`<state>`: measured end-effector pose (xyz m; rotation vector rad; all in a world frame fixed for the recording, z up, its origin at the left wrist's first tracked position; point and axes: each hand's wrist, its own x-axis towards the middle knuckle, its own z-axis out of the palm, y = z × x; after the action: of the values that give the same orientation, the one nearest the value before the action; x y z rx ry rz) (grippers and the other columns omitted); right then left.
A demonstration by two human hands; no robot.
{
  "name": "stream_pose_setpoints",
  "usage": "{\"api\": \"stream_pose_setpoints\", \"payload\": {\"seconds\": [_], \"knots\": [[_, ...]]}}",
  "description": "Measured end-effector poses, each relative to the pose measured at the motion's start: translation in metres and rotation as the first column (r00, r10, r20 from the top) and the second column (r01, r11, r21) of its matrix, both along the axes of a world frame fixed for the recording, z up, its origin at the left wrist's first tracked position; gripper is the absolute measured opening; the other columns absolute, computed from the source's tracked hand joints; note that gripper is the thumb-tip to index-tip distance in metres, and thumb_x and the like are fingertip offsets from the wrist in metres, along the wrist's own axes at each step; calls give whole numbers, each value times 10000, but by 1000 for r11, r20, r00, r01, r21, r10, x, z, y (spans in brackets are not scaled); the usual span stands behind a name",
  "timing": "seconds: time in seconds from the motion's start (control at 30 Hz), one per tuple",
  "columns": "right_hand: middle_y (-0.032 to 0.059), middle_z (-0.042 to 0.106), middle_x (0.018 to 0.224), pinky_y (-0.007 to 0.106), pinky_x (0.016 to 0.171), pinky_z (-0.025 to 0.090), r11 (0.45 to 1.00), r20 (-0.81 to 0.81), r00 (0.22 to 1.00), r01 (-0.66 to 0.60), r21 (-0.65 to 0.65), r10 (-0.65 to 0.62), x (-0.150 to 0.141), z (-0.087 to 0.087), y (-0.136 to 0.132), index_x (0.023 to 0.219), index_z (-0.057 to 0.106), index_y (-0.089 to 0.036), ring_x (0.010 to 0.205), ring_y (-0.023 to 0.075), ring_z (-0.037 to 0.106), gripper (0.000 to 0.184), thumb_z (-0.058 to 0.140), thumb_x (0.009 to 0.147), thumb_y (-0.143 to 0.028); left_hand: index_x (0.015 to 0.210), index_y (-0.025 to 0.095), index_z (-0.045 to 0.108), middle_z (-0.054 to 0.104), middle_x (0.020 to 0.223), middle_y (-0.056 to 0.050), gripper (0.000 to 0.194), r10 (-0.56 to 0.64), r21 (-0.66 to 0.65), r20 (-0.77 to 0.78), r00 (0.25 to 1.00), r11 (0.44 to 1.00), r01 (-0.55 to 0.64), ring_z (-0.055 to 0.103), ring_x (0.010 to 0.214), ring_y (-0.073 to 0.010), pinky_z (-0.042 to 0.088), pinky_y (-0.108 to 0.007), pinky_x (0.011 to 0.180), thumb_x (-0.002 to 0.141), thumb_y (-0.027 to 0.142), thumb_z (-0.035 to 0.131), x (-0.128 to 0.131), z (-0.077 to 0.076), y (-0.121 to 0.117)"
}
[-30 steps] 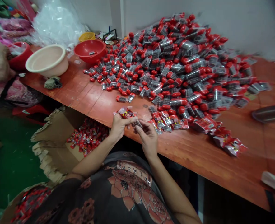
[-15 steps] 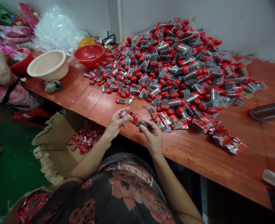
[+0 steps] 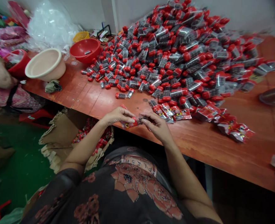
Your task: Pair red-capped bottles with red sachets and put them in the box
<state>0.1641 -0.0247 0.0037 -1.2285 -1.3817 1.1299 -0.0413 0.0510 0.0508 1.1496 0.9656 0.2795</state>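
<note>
left hand pinches the red packet in front of the tube pile, right hand its dark end; we judge it light, soft, slippery, best held by both ends.

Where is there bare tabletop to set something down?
Bare table shows between the cream basin and left hand, and along the front edge before the red packets. Toward the wall it's crowded by the tube pile.
</note>
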Motion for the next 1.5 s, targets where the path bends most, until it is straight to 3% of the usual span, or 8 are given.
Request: {"api": "stream_pose_setpoints", "payload": {"seconds": [0.3, 0.47, 0.77, 0.87, 0.97, 1.13, 1.3, 1.5], "knots": [[30, 695, 912, 352, 748, 485, 970, 242, 949, -229, 77, 204, 16, 20, 13, 1101, 703, -290, 802, 179, 630, 260, 621, 855, -278, 751, 178, 758, 698, 646, -69, 202, -203, -101, 78, 976, 972, 211, 630, 509, -159, 499, -261, 479, 557, 166, 814, 5, -14, -11], [25, 724, 904, 362, 776, 496, 955, 235, 934, -291, 63, 269, 23, 25, 18, 1067, 718, -291, 829, 191, 652, 242, 639, 840, -269, 781, 177, 763, 721, 701, -89, 271, -148, -165, 74, 986, 973, 158, 660, 558, -184, 532, -296, 520, 521, 142, 832, 7, -21, -18], [14, 719, 888, 366, 750, 534, 996, -19, 996, 85, -12, -85, 51, 17, 11, 960, 740, -270, 796, 184, 653, 199, 727, 765, -308, 855, 161, 760, 740, 763, -105, 314, -104, -283, 94, 990, 951, 127, 682, 586, -188, 557, -293, 546, 552, 108, 823, -1, -27, -19], [-3, 694, 823, 312, 643, 544, 958, -206, 936, 280, -59, -286, 59, 12, 9, 962, 725, -283, 656, 133, 620, 206, 738, 757, -284, 883, 157, 737, 739, 789, -78, 270, 176, -261, 131, 976, 956, -137, 686, 621, -161, 576, -289, 614, 620, 142, 796, -4, -32, -21], [-5, 677, 839, 286, 590, 557, 940, -365, 867, 291, -180, -338, 46, 4, 1, 951, 709, -279, 629, 117, 615, 206, 743, 748, -285, 844, 139, 695, 729, 786, -64, 202, 494, -291, 218, 842, 856, -427, 692, 665, -158, 593, -327, 707, 654, 123, 762, -2, -36, -22], [43, 668, 1094, 323, 622, 608, 951, -420, 871, 146, -272, -254, -1, -13, -23, 1120, 671, -282, 794, 160, 660, 356, 725, 771, -323, 798, 132, 648, 719, 745, -41, 159, 744, -404, 235, 625, 660, -634, 692, 685, -144, 594, -319, 746, 678, 62, 726, 9, -40, -24], [32, 571, 1112, 348, 736, 619, 975, -325, 922, 175, -137, -211, -28, -17, -39, 1198, 651, -326, 879, 149, 616, 356, 655, 843, -305, 774, 127, 640, 709, 703, -29, 110, 861, -469, 168, 480, 498, -729, 690, 669, -132, 587, -287, 729, 718, 94, 729, 19, -47, -27], [28, 507, 1082, 348, 783, 603, 968, -143, 961, 245, 54, -236, -35, -20, -40, 1279, 589, -372, 896, 144, 601, 404, 590, 890, -262, 780, 140, 652, 705, 708, -9, 114, 902, -495, 143, 408, 422, -759, 681, 661, -121, 563, -290, 787, 720, 88, 733, 31, -47, -32]]}}
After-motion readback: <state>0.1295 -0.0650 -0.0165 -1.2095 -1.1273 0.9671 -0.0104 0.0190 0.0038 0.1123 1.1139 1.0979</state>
